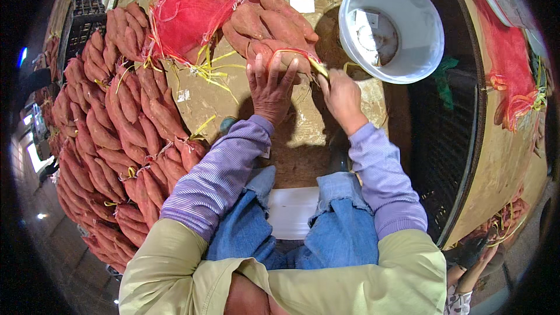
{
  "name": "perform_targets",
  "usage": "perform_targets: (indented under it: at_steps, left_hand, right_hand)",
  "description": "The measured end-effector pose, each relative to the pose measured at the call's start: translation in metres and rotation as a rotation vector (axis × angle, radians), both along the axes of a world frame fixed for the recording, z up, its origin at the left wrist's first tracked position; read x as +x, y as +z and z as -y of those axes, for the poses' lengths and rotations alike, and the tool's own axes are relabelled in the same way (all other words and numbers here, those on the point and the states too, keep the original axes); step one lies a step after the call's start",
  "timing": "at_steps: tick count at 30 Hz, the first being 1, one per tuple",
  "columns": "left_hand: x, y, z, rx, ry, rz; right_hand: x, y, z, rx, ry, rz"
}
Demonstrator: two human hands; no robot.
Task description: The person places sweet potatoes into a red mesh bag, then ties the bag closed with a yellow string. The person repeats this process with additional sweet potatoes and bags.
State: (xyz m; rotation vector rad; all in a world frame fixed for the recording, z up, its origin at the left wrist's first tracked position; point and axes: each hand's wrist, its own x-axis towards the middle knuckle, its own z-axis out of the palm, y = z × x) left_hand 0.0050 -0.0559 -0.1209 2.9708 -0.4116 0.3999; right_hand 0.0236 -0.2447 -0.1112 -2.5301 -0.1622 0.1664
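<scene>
A bundle of reddish-pink sweet potatoes (pixel 269 20) lies on the brown worktop in front of me. My left hand (pixel 271 90) rests on its near end, palm down with the fingers stretched and spread. A red and yellow band (pixel 297 51) curves across the near sweet potatoes. To the right, my right hand (pixel 343 98) is closed on the yellow end of this band, just beside the bundle. Left of the bundle sits a red mesh bag (pixel 189 14), with loose yellow ties (pixel 209 69) trailing at its near edge.
Tied sweet potatoes (pixel 108 134) are heaped at my left. A white bucket (pixel 429 26) stands at the far right, beside a black crate (pixel 440 134). More red netting (pixel 504 64) hangs farther right. Another person's arm (pixel 475 268) shows at the lower right.
</scene>
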Motion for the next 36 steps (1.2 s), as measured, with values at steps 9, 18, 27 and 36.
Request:
perform_targets:
  at_steps: [9,18,27,36]
  left_hand:
    - [-0.020,0.009,-0.032,-0.185,-0.084,0.079]
    - [-0.059,0.002,-0.062,-0.874,0.585,-0.661]
    - [-0.050,0.034,-0.058,-0.769,0.562,-0.524]
    - [-0.066,0.190,-0.108,-0.758,0.171,-0.658]
  right_hand:
    - [-0.026,0.110,-0.007,0.518,-0.005,0.017]
    - [-0.031,0.160,-0.051,0.657,0.162,0.002]
    - [-0.030,0.256,-0.081,0.580,0.279,-0.010]
    - [-0.037,0.366,-0.091,0.921,0.120,-0.261]
